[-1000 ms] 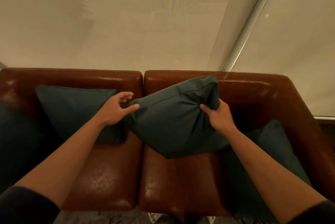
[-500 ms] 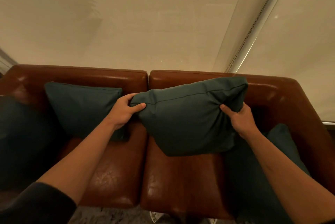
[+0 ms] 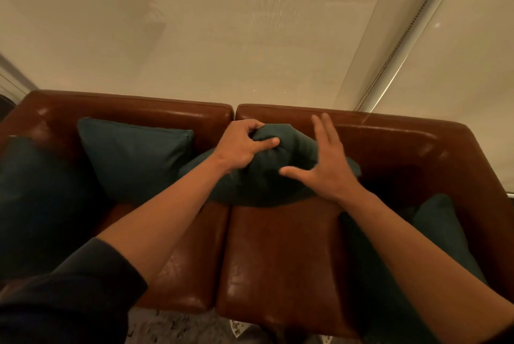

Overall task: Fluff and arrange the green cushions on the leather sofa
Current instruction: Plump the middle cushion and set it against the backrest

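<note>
Fingers of the person's left hand were curled into the top of the middle green cushion, with the thumb on the front side, so the fabric was pinched and bunched in the grip. The right hand was spread wide, the fingers straight and apart, the thumb pointing to the left; its palm lay against the right part of the same cushion, but I could not tell how hard it pressed. This cushion stood on the seat of the brown leather sofa, just over the seam between the two seat pads, and it leaned back against the backrest.

A second green cushion stood to the left, upright against the backrest, and its right lower corner touched the middle one. A third cushion lay in the right corner of the sofa, partly hidden behind the right forearm. At the far left a big dark shape filled the other end of the seat; it was too dark to say what it was. Both arms were bare to the elbow, and a dark sleeve was pushed up on the left one. Behind the sofa hung a pale roller blind with a bead chain on its right side.
</note>
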A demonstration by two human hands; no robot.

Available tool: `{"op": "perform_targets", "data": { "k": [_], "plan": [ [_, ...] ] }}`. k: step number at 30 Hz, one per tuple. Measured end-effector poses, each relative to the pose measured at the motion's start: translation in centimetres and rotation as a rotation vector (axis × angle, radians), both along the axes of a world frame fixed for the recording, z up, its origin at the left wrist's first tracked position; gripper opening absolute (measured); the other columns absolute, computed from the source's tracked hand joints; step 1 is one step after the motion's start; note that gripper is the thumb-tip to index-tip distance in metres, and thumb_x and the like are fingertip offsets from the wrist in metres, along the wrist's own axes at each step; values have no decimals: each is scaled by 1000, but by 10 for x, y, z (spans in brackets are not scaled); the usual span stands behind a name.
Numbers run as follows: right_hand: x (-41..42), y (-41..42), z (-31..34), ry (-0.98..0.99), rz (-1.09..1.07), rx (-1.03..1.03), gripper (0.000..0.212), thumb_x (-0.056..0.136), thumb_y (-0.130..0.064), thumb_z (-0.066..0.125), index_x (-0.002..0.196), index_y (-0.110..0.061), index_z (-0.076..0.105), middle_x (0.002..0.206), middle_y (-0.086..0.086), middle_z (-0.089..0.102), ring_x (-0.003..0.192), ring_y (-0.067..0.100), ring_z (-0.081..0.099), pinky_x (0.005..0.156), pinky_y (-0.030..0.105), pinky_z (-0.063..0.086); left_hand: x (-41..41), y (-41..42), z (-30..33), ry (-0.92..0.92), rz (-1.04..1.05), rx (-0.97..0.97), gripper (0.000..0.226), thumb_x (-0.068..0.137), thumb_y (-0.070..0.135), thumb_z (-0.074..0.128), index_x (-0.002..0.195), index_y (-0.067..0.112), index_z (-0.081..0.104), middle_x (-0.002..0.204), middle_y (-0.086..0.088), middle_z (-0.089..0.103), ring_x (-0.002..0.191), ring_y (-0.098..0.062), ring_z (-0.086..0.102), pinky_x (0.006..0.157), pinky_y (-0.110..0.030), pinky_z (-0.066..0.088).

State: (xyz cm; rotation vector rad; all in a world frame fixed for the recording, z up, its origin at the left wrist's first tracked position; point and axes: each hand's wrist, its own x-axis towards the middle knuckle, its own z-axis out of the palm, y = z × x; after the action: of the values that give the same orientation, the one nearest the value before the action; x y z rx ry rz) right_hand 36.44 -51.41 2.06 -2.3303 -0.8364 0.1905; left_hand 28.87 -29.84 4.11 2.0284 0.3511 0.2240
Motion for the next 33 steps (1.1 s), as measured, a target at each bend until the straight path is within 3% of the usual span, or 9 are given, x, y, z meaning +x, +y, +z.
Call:
{"op": "perform_targets", "data": {
  "k": [3,7,11,16,22,26,28,30,33],
  "plan": [
    [-9,34,-1,50,32,-49,134,63,-74,81,163,-26,6,169,4,23,154,28,24,122,53,29,10,-13,7,-24,-34,108,37,76,33,88,107,15,77,98,5,77,93,-8,71,89,-35,56],
    [-7,42,-12,148,-135,133,61,82,-36,83,134,-26,53,119,-2,70,107,24,67,84,35,53,11,-10,8,-62,-90,48,48,79,25,87,123,16,71,116,6,73,109,-3,67,99,-25,53],
    [11,21,-27,228,-212,162,41,82,-29,83,118,-28,64,110,-8,72,104,19,67,91,40,55,-12,14,-18,-33,-9,-10,43,86,25,81,126,19,68,122,9,68,116,-5,63,98,-24,52],
    [24,-19,-23,435,-206,322,44,82,-20,86,120,-28,65,107,-21,68,94,-10,62,80,10,47,-57,64,-88,168,468,-165,56,92,40,72,142,21,55,145,-1,54,131,-12,47,108,-34,41],
    [14,-46,-29,535,-226,408,41,81,-9,84,116,-24,69,102,-19,76,99,-6,70,79,7,52,-72,79,-129,300,786,-494,103,81,66,71,160,20,24,163,-9,30,146,-29,35,117,-46,35],
    [14,-62,-38,591,-306,479,42,76,-17,87,114,-26,71,105,-19,77,101,-1,71,85,18,53,-77,82,-146,344,728,-806,140,54,77,82,162,22,12,162,-7,33,140,-31,44,113,-51,39],
    [14,-69,-45,628,-358,543,51,67,-29,89,115,-21,72,110,-11,78,106,8,72,90,29,54,-78,76,-151,294,635,-866,117,72,60,82,161,19,17,156,-5,42,134,-30,51,103,-44,47],
    [14,-74,-55,667,-404,594,61,62,-36,90,117,-19,71,113,-5,78,109,14,72,93,34,54,-74,68,-153,200,550,-899,79,84,39,79,150,12,45,142,-10,60,124,-28,62,88,-37,55],
    [14,-77,-70,732,-443,626,65,57,-41,92,115,-21,72,114,-3,77,109,16,73,93,36,55,-67,56,-152,145,473,-909,50,84,29,77,129,10,64,125,-9,72,115,-25,69,92,-37,55]
  ]
}}
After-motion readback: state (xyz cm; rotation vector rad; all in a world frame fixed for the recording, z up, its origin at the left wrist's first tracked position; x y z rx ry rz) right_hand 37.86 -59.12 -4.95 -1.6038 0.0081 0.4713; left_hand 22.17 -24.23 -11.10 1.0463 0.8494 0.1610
